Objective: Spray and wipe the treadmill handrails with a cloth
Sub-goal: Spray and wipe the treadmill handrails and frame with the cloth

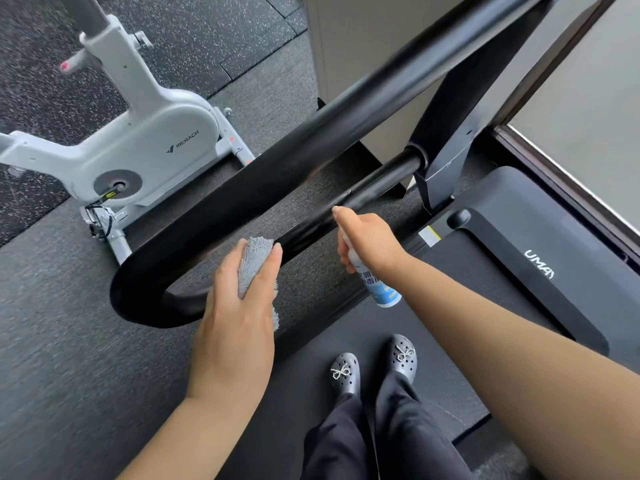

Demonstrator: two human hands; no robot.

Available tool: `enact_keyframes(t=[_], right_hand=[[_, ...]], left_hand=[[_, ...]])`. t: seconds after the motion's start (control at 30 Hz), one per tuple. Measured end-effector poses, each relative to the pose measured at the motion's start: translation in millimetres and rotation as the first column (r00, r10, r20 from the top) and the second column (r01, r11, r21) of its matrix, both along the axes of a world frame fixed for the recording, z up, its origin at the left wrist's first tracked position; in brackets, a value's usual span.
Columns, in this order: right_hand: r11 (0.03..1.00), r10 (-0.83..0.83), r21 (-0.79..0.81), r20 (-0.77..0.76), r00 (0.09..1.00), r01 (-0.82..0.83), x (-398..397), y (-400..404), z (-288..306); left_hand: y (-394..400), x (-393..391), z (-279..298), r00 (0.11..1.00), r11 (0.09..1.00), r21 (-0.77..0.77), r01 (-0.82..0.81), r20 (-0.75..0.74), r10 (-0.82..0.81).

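Observation:
The black treadmill handrail (pixel 263 174) runs diagonally from upper right down to a curved end at lower left, with a thinner lower bar (pixel 374 188) beside it. My left hand (pixel 239 306) grips a folded grey cloth (pixel 254 261) and rests on the lower bar just inside the curve. My right hand (pixel 370 237) holds a small white spray bottle (pixel 377 282) with a blue label, index finger on top of the nozzle, which points at the lower bar. The bottle's head is hidden by my fingers.
A white exercise bike (pixel 145 143) stands to the left on the speckled rubber floor. My feet in grey clogs (pixel 374 365) stand on the treadmill belt (pixel 433 341). The treadmill's motor cover (pixel 540 258) and upright post (pixel 446 143) lie to the right, by a window.

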State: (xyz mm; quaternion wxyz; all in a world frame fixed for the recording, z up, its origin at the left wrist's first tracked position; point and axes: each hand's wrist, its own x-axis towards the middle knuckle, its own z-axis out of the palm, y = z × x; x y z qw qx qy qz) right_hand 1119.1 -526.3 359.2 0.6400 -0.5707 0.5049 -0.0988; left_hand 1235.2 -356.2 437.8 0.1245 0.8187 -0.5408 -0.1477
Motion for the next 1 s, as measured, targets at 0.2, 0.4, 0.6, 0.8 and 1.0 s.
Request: enact_keyframes(t=[0.2, 0.4, 0.6, 0.8, 1.0], right_hand=[[0.991, -0.135, -0.007, -0.042, 0.99, 0.135, -32.8, -27.3, -0.3], [0.963, -0.243, 0.131, 0.025, 0.97, 0.237, -57.9, -45.1, 4.3], [0.943, -0.322, 0.1, 0.023, 0.946, 0.319, -75.6, -52.3, 7.6], [0.922, -0.378, 0.105, 0.05, 0.925, 0.371, -89.8, -60.8, 11.1], [0.929, -0.366, 0.1, 0.089, 0.926, 0.357, -95.2, -66.7, 12.1]], left_hand=[[-19.3, -12.4, -6.7, 0.999, 0.999, -0.01, 0.04, 0.018, -0.04], [-57.4, -22.1, -26.9, 0.992, 0.994, 0.02, 0.104, 0.064, -0.105], [-121.1, -40.2, -51.3, 0.99, 0.991, -0.003, 0.136, -0.023, -0.136], [-213.6, -81.7, -77.2, 0.946, 0.952, -0.058, 0.3, 0.15, -0.288], [-262.1, -99.4, -108.7, 0.968, 0.983, 0.164, 0.086, 0.219, -0.122]])
